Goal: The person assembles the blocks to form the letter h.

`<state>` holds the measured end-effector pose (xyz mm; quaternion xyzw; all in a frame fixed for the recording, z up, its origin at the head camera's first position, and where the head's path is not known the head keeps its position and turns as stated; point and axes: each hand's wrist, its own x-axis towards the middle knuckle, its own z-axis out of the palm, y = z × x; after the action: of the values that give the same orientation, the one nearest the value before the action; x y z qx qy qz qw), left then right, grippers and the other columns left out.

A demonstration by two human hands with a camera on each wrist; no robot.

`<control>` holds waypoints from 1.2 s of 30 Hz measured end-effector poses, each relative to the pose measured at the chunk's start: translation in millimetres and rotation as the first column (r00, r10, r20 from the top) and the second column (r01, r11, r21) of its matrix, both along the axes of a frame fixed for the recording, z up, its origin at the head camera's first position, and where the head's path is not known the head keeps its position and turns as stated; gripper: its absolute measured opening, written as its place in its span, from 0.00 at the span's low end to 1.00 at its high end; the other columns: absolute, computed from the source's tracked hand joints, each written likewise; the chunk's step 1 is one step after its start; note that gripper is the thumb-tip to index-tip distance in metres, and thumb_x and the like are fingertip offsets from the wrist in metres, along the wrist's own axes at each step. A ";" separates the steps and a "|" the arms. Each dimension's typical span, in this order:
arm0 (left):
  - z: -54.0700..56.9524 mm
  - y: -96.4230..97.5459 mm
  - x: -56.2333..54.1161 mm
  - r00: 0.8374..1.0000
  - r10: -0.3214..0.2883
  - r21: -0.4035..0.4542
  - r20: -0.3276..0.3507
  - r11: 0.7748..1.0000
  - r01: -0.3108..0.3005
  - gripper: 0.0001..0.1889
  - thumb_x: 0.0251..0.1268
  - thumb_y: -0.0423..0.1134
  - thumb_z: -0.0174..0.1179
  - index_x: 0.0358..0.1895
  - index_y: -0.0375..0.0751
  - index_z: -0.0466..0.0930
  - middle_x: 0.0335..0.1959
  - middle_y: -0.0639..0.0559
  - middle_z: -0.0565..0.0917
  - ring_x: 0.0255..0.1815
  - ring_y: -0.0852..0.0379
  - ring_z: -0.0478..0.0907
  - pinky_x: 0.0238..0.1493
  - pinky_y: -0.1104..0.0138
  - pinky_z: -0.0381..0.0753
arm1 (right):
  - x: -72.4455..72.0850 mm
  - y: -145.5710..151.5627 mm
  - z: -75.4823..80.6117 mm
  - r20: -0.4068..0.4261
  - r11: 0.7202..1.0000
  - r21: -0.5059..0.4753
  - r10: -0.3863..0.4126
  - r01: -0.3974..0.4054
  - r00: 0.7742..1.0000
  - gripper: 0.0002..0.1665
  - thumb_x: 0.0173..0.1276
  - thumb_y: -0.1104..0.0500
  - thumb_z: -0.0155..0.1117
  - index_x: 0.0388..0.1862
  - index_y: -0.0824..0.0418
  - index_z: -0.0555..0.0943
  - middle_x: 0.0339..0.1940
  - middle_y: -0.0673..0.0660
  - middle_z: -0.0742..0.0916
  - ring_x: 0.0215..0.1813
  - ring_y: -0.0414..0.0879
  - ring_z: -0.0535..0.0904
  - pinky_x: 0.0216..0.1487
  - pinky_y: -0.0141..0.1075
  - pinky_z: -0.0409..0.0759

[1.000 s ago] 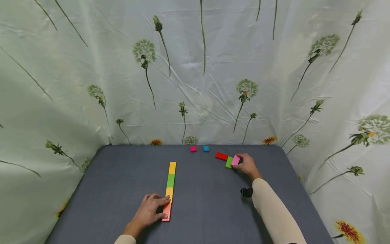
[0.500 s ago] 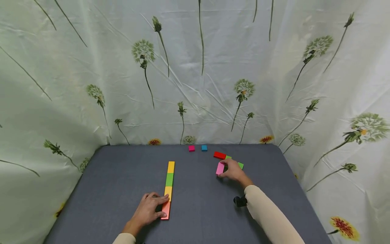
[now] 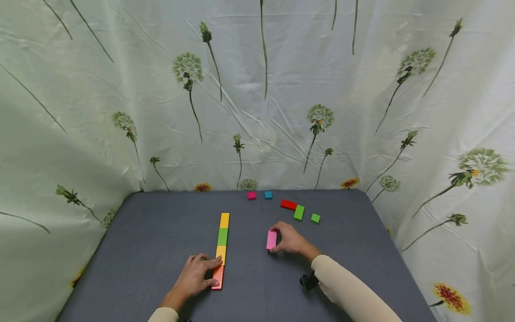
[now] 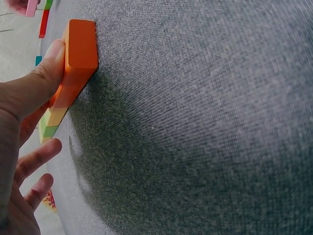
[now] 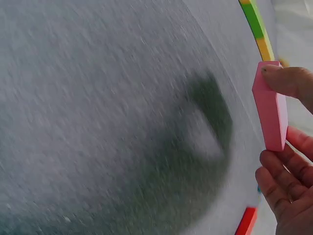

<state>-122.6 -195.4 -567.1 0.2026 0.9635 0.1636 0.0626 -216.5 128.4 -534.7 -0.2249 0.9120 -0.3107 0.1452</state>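
A straight row of blocks lies on the table: yellow [image 3: 225, 220], green [image 3: 222, 237], another yellow [image 3: 221, 252] and, nearest me, orange [image 3: 217, 278]. My left hand [image 3: 195, 275] rests on the row, its thumb on the orange block and its index finger by the seam with the yellow one; its other fingers stay off the blocks in the left wrist view. Right of the row, my right hand [image 3: 289, 239] pinches a pink block [image 3: 271, 240] by its ends. In the right wrist view the pink block [image 5: 270, 110] appears held above the table, its shadow apart from it.
At the back lie a small crimson block [image 3: 251, 195] and a blue block [image 3: 268, 195]. Farther right are a red block [image 3: 288, 204], a green block [image 3: 299, 213] touching it and a smaller green block [image 3: 315, 218]. A flowered curtain [image 3: 277, 112] hangs behind the table.
My right hand has carried the pink block leftward and toward me, away from the red and green blocks, uncovering the small green one. My left hand stays on the row.
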 end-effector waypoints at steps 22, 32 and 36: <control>0.7 -0.1 -0.4 1.000 0.000 0.007 -0.007 1.000 0.000 0.32 0.43 0.51 0.74 0.58 0.48 0.81 0.57 0.55 0.81 0.48 0.54 0.73 0.53 0.50 0.66 | 33.0 -30.4 -3.3 0.046 0.950 0.152 0.270 -0.273 0.962 0.32 0.47 0.51 0.81 0.51 0.56 0.78 0.42 0.43 0.77 0.46 0.35 0.71 0.51 0.32 0.74; -0.6 -0.8 0.0 1.000 -0.006 0.018 -0.026 1.000 0.006 0.33 0.42 0.51 0.74 0.57 0.48 0.81 0.57 0.55 0.82 0.47 0.55 0.72 0.51 0.52 0.67 | 44.0 -32.1 -6.5 0.025 0.931 0.137 0.339 -0.339 0.941 0.32 0.44 0.52 0.82 0.47 0.56 0.77 0.39 0.43 0.76 0.42 0.33 0.71 0.47 0.29 0.73; -0.9 -1.4 -0.6 0.999 -0.014 0.015 -0.039 1.000 0.014 0.33 0.42 0.52 0.74 0.57 0.48 0.82 0.56 0.56 0.82 0.46 0.55 0.73 0.51 0.52 0.67 | 47.7 -32.4 -12.6 0.016 0.933 0.113 0.344 -0.343 0.939 0.33 0.43 0.51 0.83 0.46 0.57 0.77 0.39 0.43 0.76 0.42 0.33 0.71 0.47 0.28 0.73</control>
<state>-123.2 -196.7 -568.0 0.2130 0.9618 0.1665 0.0436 -168.7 96.0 -547.4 -0.3727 0.8752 -0.2276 0.2080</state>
